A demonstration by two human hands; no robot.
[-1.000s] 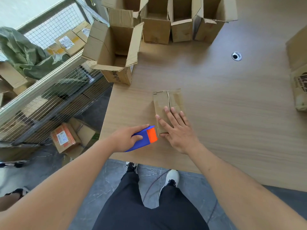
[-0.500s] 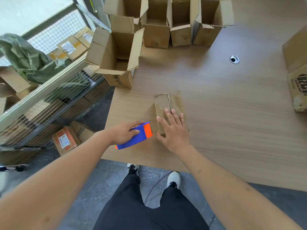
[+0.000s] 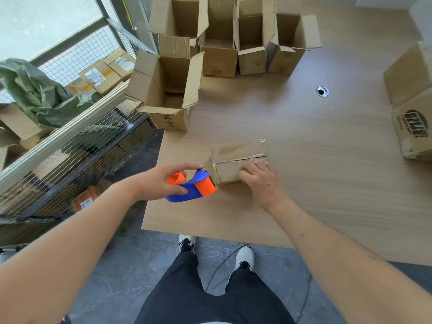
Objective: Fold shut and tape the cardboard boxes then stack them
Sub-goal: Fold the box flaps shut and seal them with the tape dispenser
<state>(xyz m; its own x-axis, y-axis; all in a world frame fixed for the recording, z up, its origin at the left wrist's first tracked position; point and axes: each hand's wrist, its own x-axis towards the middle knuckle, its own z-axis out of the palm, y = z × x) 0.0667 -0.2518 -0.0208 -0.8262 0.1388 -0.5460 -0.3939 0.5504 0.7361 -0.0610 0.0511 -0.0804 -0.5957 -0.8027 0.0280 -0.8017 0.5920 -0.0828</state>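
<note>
**A:** Box [image 3: 238, 161] near the tabletop's [image 3: 327, 171] front edge, and it lies differently now: a moment ago its short end faced you, now it sits broadside, seam running left to right.

**B:** So you've turned it. Your right hand [image 3: 259, 181] was flat on top; now its grip curls over the near right part of the box, steadying it.

**A:** And your left hand [image 3: 161, 183] has its grip clenched round the blue-and-orange tape dispenser [image 3: 194, 185], toothed edge just beside the box's left end.

**B:** Looks to me like you're lining up a strip along or across that seam. Clear tape seems to glint at the far right corner, though it's hard to be sure.

**A:** Count time. One closed box in hand.

**B:** Five open boxes [image 3: 168, 90] standing at the back left, flaps up, all waiting.

**A:** One printed carton [image 3: 413, 122] at the right edge. One dispenser.

**B:** Nothing stacked yet that I can see.
</note>
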